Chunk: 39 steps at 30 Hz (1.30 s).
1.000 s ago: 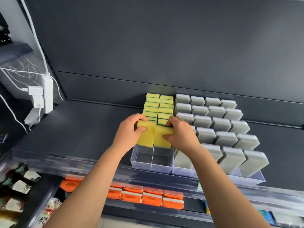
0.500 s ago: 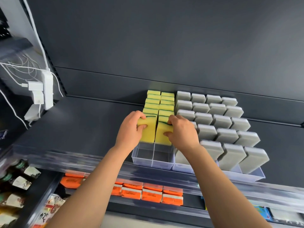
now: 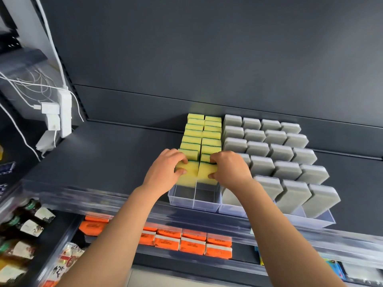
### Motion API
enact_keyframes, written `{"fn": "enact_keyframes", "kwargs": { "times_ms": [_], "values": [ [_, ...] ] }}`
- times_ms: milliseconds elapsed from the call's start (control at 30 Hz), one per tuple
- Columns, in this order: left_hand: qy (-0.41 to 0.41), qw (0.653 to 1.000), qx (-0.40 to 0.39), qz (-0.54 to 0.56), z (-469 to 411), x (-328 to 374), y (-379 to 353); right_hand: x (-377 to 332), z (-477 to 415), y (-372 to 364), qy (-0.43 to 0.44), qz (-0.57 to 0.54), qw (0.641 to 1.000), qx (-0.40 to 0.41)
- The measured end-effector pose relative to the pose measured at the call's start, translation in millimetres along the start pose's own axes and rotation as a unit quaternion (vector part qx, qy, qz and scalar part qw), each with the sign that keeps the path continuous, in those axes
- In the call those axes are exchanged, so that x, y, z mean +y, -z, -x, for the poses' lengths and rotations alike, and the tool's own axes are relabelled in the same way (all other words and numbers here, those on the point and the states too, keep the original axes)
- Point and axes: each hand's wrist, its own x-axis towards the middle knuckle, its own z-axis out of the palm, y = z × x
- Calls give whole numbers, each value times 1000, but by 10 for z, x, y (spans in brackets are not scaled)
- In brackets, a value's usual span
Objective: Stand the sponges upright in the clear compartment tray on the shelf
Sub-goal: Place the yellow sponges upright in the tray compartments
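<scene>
A clear compartment tray (image 3: 193, 201) with two lanes sits on the dark shelf (image 3: 103, 162). Both lanes hold rows of upright yellow sponges with green backing (image 3: 204, 131) running to the back wall. My left hand (image 3: 163, 172) grips a yellow sponge (image 3: 189, 172) standing in the left lane. My right hand (image 3: 229, 169) grips another yellow sponge (image 3: 205, 172) in the right lane. Both sponges stand upright against the rows behind them. The tray's front compartments are bare.
Grey sponges (image 3: 275, 152) stand in several rows in a second clear tray (image 3: 319, 221) to the right. A white power strip with cables (image 3: 64, 112) hangs at left. A clear shelf-edge strip (image 3: 83, 197) runs below; orange packs (image 3: 186, 241) and bottles (image 3: 27, 222) sit on lower shelves.
Both hands pushed their yellow sponges down and back into the tray lanes, from tilted above the tray to upright against the rows.
</scene>
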Motion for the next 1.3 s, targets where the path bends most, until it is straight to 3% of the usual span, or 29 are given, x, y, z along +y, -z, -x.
{"fn": "enact_keyframes", "kwargs": {
  "times_ms": [133,367,533,733,900,1100,1300],
  "values": [
    [4,997,55,-51,41,28,-38,-55,-26,5,0,36,999,-6],
    [13,999,26,-23,34,18,-50,-63,-81,28,-23,62,996,-53],
    [25,999,28,-20,32,37,-30,-177,-53,-136,-50,79,995,-18],
    [20,999,25,-16,49,31,-16,-139,23,-121,-9,67,993,101],
    [27,999,35,18,50,79,-33,-131,42,-157,-13,40,996,79],
    [15,999,28,-17,50,118,0,-106,83,-76,-2,3,998,56],
    [-64,995,49,-58,-22,388,15,177,433,87,-11,-37,979,198]
  ]
}}
